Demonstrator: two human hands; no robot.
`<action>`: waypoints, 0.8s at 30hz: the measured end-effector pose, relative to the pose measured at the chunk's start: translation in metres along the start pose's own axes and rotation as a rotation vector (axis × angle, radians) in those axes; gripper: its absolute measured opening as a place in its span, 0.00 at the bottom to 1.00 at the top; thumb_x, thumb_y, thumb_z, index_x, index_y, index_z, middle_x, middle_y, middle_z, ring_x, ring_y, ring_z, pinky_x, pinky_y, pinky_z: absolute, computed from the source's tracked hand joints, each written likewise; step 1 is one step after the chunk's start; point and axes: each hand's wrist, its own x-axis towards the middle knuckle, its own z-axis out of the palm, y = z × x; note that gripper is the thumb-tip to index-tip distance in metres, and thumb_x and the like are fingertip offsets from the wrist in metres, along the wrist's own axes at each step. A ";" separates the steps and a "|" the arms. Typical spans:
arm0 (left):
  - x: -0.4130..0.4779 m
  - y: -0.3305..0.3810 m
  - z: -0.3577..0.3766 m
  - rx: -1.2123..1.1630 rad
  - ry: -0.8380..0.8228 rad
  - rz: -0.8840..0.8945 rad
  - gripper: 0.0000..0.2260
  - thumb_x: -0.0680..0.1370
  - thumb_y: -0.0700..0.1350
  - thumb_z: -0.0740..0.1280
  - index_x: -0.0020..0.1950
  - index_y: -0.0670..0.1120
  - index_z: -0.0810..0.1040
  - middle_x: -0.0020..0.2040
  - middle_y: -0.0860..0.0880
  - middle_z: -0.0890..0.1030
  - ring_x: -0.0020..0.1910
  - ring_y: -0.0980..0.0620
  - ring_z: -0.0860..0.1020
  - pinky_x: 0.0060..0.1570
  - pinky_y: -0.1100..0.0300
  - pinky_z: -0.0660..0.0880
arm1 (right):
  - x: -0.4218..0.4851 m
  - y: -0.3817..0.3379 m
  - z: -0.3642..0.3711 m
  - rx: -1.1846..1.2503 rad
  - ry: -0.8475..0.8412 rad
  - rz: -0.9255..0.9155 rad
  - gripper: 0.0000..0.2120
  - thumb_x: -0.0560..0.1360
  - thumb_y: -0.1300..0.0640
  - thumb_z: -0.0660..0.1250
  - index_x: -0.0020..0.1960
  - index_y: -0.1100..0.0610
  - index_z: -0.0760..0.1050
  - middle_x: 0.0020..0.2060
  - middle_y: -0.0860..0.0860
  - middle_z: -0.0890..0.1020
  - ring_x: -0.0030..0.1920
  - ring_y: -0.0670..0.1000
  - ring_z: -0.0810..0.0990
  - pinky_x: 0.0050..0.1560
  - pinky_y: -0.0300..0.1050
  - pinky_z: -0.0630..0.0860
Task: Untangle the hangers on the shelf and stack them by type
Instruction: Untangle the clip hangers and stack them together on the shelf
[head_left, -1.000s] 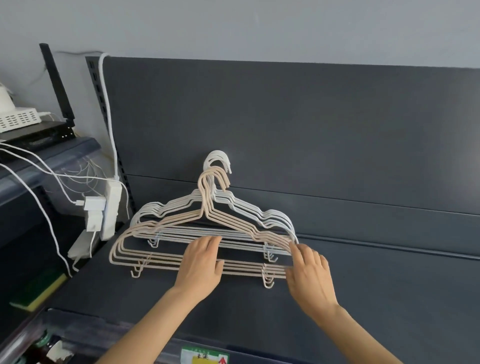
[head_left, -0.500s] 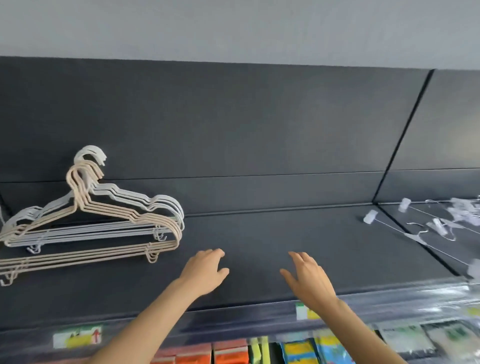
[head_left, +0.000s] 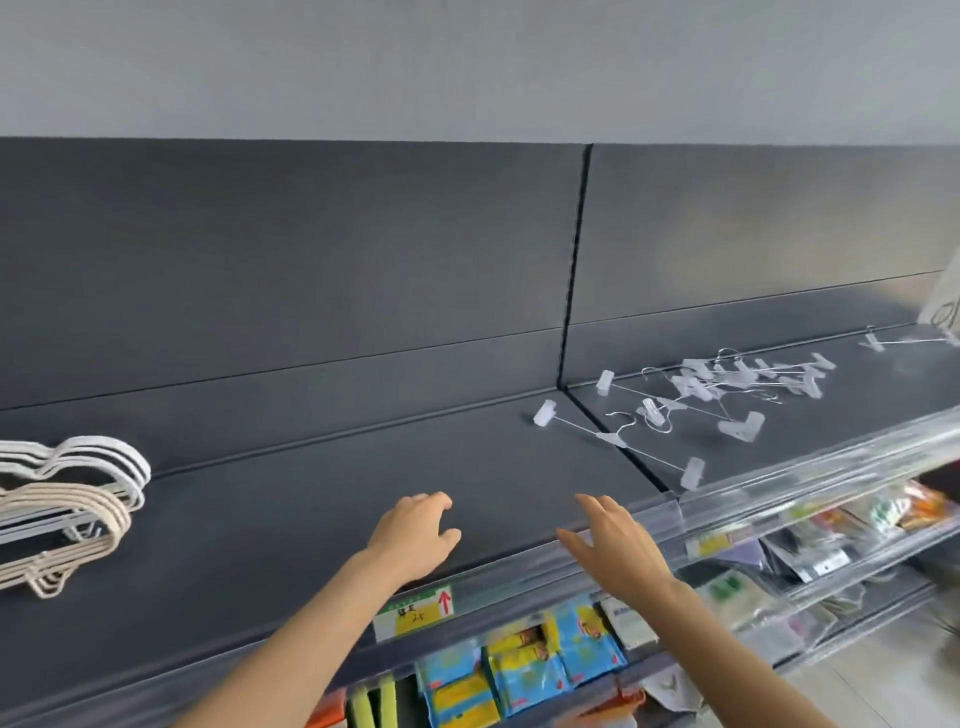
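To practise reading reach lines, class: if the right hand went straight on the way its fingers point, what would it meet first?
Likely nothing until the back panel: the right hand points over bare shelf; the clip hangers lie off to its right. Depth unclear.

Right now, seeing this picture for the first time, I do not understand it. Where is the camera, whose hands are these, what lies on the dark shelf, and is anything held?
There is no machine here. A person wears a wide-angle camera on the head, so the single picture looks forward and down over that person's own arms. The left hand and the right hand are open over the front of the dark shelf, and neither holds anything. At the far left lie two neat stacks: white hangers at the back and beige hangers nearer the camera. To the right lies a tangled heap of wire clip hangers, not yet sorted. Coloured packets sit on the shelf below.
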 end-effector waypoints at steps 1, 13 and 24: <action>0.007 0.009 0.003 -0.002 -0.001 0.015 0.19 0.79 0.48 0.59 0.70 0.46 0.65 0.68 0.47 0.70 0.67 0.49 0.68 0.65 0.53 0.68 | 0.001 0.009 -0.003 -0.003 0.002 0.013 0.27 0.77 0.44 0.57 0.72 0.56 0.57 0.68 0.53 0.68 0.67 0.53 0.68 0.63 0.48 0.70; 0.126 0.089 0.041 -0.035 -0.035 0.116 0.20 0.79 0.49 0.59 0.69 0.46 0.66 0.66 0.48 0.71 0.66 0.49 0.68 0.62 0.53 0.69 | 0.059 0.103 -0.038 -0.052 0.003 0.132 0.24 0.77 0.46 0.58 0.69 0.55 0.62 0.61 0.53 0.72 0.58 0.55 0.75 0.54 0.48 0.73; 0.220 0.157 0.056 -0.060 -0.020 0.218 0.18 0.79 0.48 0.59 0.67 0.44 0.69 0.62 0.47 0.74 0.63 0.48 0.70 0.59 0.54 0.71 | 0.123 0.170 -0.077 -0.081 0.040 0.187 0.25 0.76 0.46 0.59 0.70 0.55 0.62 0.62 0.54 0.72 0.62 0.55 0.72 0.60 0.49 0.71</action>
